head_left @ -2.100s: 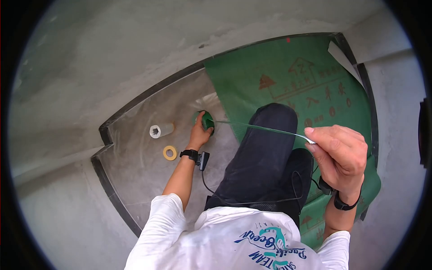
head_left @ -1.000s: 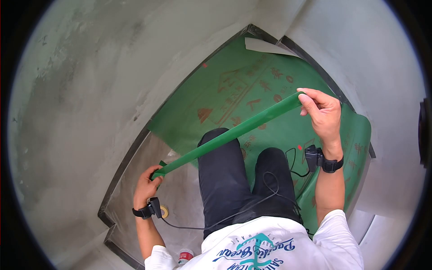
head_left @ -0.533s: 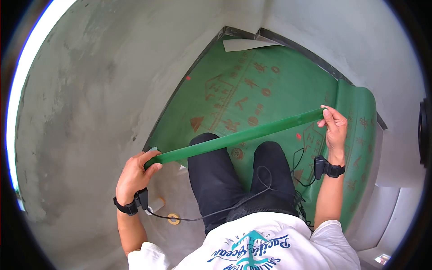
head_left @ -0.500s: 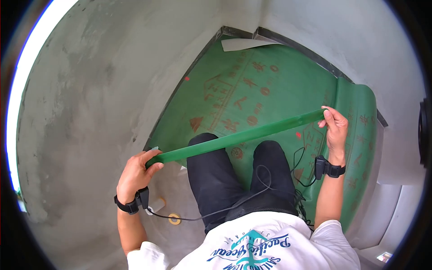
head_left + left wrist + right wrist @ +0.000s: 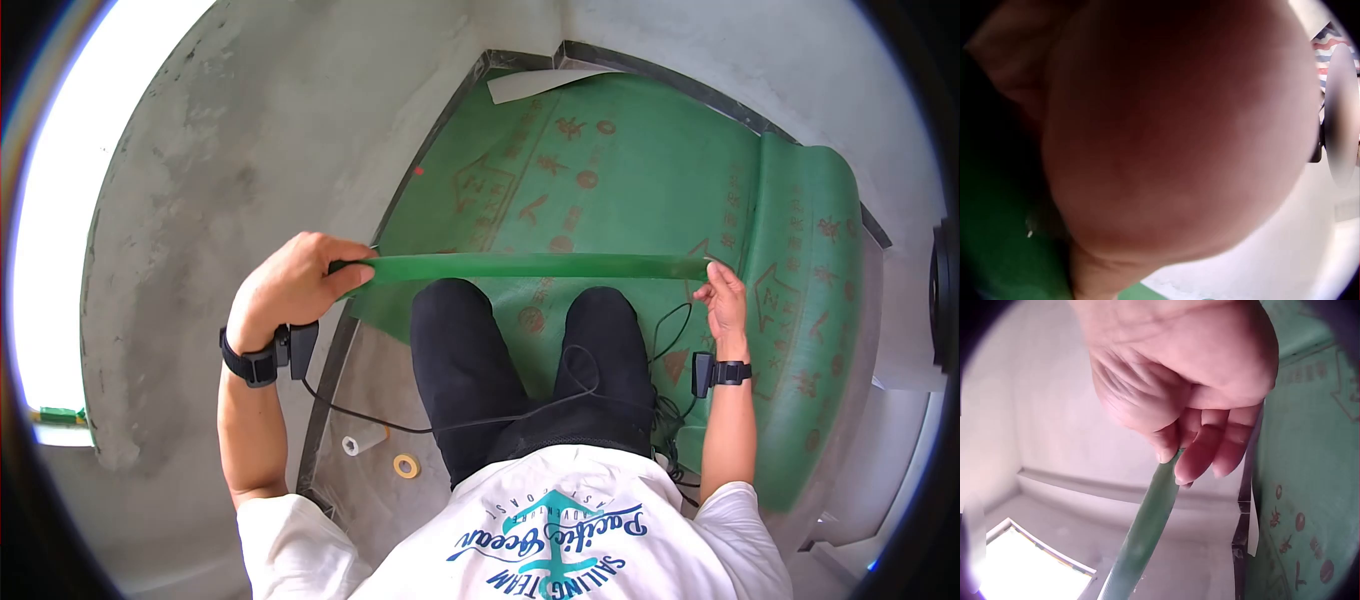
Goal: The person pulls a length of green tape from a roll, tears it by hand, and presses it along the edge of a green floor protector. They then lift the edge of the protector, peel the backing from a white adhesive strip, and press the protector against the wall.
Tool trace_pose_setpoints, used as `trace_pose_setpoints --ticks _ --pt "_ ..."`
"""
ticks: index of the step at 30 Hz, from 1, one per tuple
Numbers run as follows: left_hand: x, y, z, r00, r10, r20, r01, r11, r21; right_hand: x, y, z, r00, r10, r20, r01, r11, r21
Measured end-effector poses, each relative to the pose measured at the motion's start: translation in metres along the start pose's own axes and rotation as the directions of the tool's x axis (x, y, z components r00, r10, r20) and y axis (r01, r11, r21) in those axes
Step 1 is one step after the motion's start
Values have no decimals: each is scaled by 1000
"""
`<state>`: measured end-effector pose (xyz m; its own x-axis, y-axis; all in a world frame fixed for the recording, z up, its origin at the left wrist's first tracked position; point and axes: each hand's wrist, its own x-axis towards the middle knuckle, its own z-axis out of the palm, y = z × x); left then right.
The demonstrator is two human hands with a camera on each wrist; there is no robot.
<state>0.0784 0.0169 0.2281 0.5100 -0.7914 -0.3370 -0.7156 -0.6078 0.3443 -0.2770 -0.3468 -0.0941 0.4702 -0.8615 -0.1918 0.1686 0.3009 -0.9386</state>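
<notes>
A strip of green tape (image 5: 540, 266) stretches nearly level between the two hands, above the knees. My left hand (image 5: 300, 280) grips the tape at its left end, fingers and thumb curled round it; the roll there is mostly hidden by the hand. In the left wrist view the left hand (image 5: 1179, 137) fills most of the picture, blurred. At the other end, my right hand (image 5: 725, 300) pinches the tape's tip between thumb and finger. The right wrist view shows the right hand (image 5: 1191, 381) with the green tape (image 5: 1147, 531) running down from its fingertips.
Green printed sheeting (image 5: 640, 150) covers the floor up to the wall, with a rolled part (image 5: 810, 330) at the right. A white roll (image 5: 364, 440) and a yellow tape roll (image 5: 406, 466) lie on grey floor at the lower left. A black cable (image 5: 400, 428) links the wrist cameras.
The left hand has come off the floor with the tape, which now spans a long stretch. Lately the left hand has risen and the right hand has lowered slightly, levelling the strip. The head view has shifted.
</notes>
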Motion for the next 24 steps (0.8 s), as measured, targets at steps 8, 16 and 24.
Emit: trace_pose_setpoints --ticks 8,16,24 --pt "25 133 -31 972 236 -18 -195 843 501 -21 95 -15 938 344 -30 -322 903 286" --pt "31 212 -46 926 376 -12 -289 731 618 -23 97 -12 958 285 -18 -269 922 277" --pt "39 217 -57 808 586 -56 -348 551 759 9 38 -5 973 -94 -210 84 995 -59"
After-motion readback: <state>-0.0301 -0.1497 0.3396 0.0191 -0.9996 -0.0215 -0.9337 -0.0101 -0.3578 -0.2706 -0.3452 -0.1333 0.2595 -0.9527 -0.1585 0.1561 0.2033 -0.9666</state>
